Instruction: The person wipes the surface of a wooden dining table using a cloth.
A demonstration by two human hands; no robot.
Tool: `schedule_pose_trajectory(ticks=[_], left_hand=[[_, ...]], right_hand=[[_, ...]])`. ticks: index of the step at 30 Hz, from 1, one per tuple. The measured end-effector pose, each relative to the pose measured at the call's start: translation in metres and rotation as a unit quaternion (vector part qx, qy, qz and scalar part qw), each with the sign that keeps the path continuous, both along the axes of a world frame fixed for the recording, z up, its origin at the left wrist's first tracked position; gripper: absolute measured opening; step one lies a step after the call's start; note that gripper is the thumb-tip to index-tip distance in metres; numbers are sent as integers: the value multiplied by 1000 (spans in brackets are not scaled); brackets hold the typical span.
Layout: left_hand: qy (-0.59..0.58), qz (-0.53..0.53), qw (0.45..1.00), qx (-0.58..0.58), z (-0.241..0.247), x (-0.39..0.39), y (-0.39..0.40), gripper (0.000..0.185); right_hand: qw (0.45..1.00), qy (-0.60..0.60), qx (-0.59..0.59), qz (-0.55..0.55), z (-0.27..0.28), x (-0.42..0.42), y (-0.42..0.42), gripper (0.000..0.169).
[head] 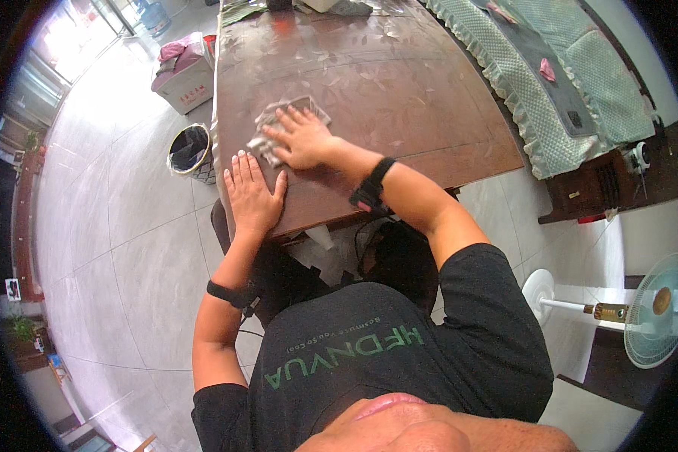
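My right hand (302, 138) presses a crumpled grey-white cloth (266, 120) onto a dark brown table (384, 107), fingers spread over it. Part of the cloth is hidden under the palm, and the hand is slightly blurred. Flat on the tabletop near its left front corner lies my left hand (253, 192), with nothing in it. Its fingertips are just short of the cloth's lower edge. A glossy covering with a leaf pattern shows on the table. Both forearms wear black bands.
Left of the table stand a lined waste bin (191, 150) and a white box (183, 76) with pink cloth on top. A sofa with a quilted pale green cover (520, 96) runs along the right. A standing fan (655, 311) is at lower right. Several items sit at the table's far end.
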State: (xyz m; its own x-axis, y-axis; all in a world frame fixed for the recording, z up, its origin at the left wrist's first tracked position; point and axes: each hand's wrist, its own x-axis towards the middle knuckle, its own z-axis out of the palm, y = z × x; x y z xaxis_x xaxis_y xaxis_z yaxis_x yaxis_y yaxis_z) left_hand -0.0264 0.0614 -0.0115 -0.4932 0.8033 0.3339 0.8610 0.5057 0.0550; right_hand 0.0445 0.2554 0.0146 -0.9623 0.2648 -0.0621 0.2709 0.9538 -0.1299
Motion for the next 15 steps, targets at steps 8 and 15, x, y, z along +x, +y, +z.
schedule_pose_trajectory(ticks=[8, 15], left_hand=[[-8, -3, 1000, 2, 1, -1, -8, 87], [-60, 4, 997, -55, 15, 8, -3, 88]], right_hand=[[992, -18, -9, -123, -2, 72, 106, 66], [902, -61, -5, -426, -37, 89, 323, 73]])
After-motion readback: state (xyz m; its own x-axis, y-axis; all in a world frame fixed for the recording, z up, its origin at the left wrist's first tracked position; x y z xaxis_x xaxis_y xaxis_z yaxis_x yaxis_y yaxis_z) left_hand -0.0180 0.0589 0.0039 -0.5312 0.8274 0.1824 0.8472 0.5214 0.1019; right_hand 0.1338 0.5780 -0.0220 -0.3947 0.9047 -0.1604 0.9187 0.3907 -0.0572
